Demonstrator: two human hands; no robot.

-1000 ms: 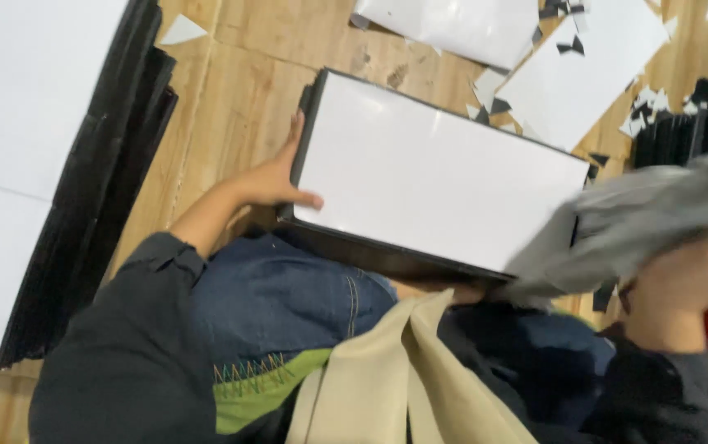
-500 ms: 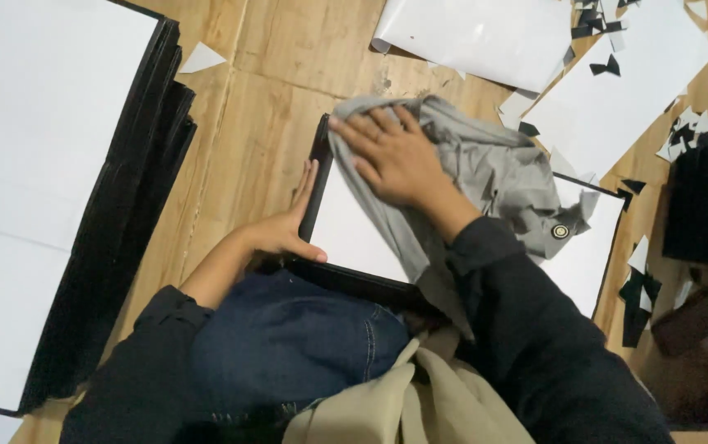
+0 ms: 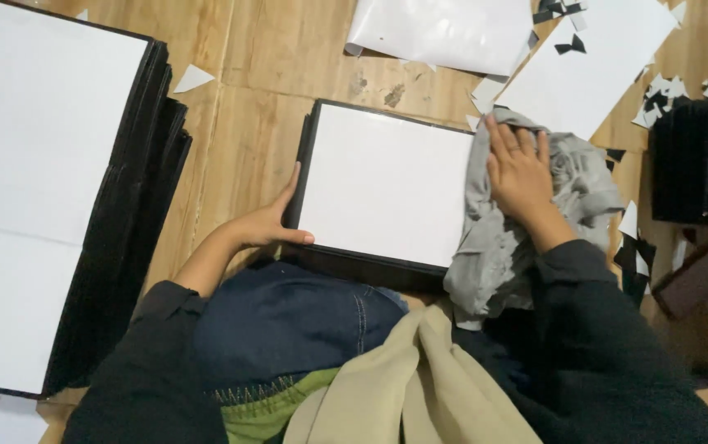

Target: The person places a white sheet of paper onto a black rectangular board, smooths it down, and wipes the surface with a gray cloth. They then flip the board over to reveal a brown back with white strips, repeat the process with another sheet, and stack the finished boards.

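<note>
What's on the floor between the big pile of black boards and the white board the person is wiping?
In the head view, only bare wooden floor lies between the stacked black boards and the white board, plus one small white paper triangle farther up.

Under my right hand (image 3: pixel 522 177) the grey cloth (image 3: pixel 526 230) looks soft and crumpled. Left of it, the white board (image 3: pixel 387 185) looks smooth, matt, black-edged. The floor (image 3: pixel 247 115) is grainy wood.
</note>
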